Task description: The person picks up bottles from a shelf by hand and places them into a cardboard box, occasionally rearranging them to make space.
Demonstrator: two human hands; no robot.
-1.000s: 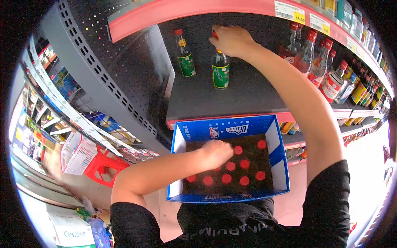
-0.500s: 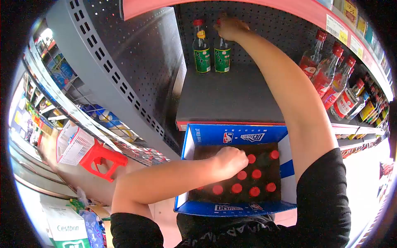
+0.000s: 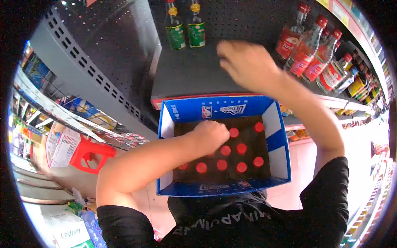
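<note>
At the bottom of the frame, a black shirt (image 3: 223,225) is seen, with the box (image 3: 188,111) just beyond it at lower centre. The box is set between the body and the shelf (image 3: 186,78), apparently so that it can be propped at both ends and its contents kept within reach. About 10 red caps (image 3: 233,132) are shown inside, some partly hidden by the left arm. The left hand (image 3: 211,134) is curled closed over the box's left half; whether a cap or neck is gripped inside it cannot be told.

Farther off, right of upper centre, the right hand (image 3: 248,66) is held over the shelf, blurred, with fingers loosely parted and nothing seen in it.

At the upper left of centre, 2 green-labelled bottles (image 3: 196,33) are stood upright side by side, close to the side panel (image 3: 124,37), perhaps so that a straight row is kept. Bare shelf is left in front of them and to their right, as far as the red-labelled bottles (image 3: 308,51) at upper right. Movement is bounded by the pink shelf edge (image 3: 156,103) and the box's raised walls.
</note>
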